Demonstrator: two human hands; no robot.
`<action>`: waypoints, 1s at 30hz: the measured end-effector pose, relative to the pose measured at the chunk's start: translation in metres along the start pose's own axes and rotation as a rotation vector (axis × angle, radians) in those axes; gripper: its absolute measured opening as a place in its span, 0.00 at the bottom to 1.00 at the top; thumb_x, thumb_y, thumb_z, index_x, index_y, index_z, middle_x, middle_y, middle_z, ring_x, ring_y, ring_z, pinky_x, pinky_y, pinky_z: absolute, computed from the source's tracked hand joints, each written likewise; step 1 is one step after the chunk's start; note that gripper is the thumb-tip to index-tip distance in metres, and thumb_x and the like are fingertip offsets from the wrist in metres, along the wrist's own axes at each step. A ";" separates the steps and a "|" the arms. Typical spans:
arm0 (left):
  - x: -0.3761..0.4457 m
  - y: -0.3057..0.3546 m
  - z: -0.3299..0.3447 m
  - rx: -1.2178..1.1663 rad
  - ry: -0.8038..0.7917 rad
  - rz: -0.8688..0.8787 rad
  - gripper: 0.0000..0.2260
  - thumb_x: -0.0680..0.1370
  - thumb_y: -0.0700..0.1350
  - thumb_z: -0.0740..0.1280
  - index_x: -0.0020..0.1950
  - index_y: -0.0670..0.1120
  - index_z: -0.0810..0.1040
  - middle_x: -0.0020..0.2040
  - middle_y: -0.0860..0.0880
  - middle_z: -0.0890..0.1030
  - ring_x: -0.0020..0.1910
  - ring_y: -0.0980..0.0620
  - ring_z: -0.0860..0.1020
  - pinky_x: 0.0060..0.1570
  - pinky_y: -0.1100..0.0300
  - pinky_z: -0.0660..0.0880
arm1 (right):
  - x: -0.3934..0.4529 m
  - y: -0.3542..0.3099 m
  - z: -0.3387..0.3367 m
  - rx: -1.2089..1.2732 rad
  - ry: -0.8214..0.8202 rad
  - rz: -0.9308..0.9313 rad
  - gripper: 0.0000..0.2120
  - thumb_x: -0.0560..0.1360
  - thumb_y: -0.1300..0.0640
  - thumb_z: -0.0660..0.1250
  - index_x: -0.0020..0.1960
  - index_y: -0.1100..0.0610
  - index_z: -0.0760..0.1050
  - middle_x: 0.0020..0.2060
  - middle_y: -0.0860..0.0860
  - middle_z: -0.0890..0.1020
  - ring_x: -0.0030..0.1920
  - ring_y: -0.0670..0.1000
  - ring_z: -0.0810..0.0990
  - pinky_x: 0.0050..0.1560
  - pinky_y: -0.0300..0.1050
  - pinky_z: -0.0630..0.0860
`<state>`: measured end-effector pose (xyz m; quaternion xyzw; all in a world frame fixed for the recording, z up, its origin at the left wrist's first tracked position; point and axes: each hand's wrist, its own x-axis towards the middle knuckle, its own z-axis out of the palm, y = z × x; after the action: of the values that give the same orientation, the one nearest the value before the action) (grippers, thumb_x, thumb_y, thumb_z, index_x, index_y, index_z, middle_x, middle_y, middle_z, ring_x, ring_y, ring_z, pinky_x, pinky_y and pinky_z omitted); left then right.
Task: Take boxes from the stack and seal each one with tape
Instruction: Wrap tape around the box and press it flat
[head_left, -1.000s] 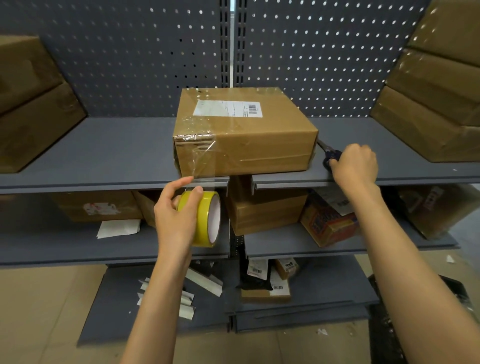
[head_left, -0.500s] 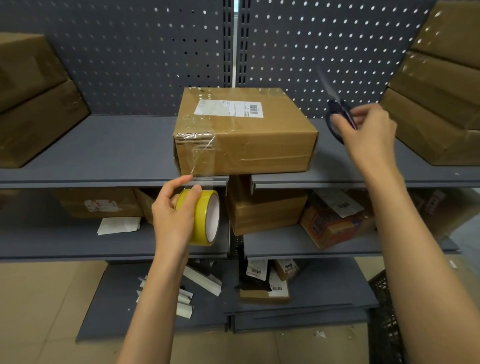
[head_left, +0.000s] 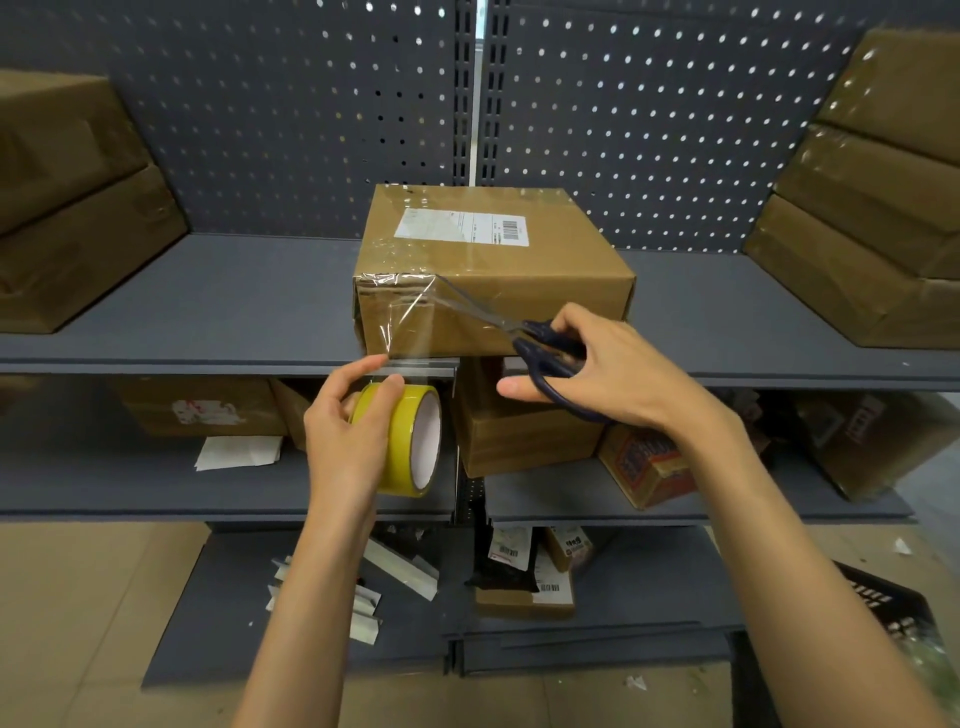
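Stockroom: pegboard shelving (head_left: 234, 291), stacked parcels (head_left: 878, 208).

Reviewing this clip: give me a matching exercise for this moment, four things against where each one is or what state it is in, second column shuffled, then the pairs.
Things:
1. tape roll
2. scissors
3. labelled box
4. clear tape strip

Place or state:
A. stands on the upper shelf, white label on top
B. stretched from the box's front face down to the roll
C. gripped in the left hand, below the shelf edge
D. held in the right hand, blades pointing at the strip

Pairs: 1-C, 2-D, 3-A, 4-B
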<state>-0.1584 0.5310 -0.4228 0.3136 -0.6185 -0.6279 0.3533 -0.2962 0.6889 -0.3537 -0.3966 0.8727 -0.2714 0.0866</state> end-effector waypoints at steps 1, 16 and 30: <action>0.000 0.001 -0.001 -0.004 0.001 -0.001 0.11 0.78 0.43 0.67 0.60 0.51 0.78 0.48 0.61 0.74 0.44 0.64 0.73 0.40 0.68 0.69 | -0.002 0.001 -0.001 -0.022 -0.011 0.015 0.30 0.59 0.29 0.69 0.46 0.52 0.68 0.42 0.44 0.76 0.41 0.44 0.75 0.37 0.39 0.71; 0.004 0.001 -0.006 0.046 -0.037 -0.011 0.12 0.78 0.43 0.66 0.61 0.53 0.77 0.51 0.58 0.75 0.50 0.59 0.74 0.44 0.64 0.71 | 0.024 -0.012 0.008 -0.065 -0.189 -0.003 0.30 0.60 0.28 0.68 0.44 0.55 0.74 0.35 0.48 0.77 0.36 0.47 0.73 0.34 0.41 0.67; 0.008 0.001 -0.006 0.095 -0.061 0.013 0.13 0.79 0.43 0.65 0.63 0.52 0.76 0.49 0.58 0.76 0.46 0.58 0.75 0.40 0.67 0.70 | 0.039 -0.014 0.005 -0.069 -0.179 -0.099 0.28 0.59 0.34 0.73 0.33 0.60 0.73 0.28 0.51 0.72 0.32 0.48 0.69 0.33 0.40 0.65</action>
<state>-0.1578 0.5210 -0.4212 0.3067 -0.6600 -0.6049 0.3232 -0.3114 0.6506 -0.3482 -0.4645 0.8496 -0.2088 0.1369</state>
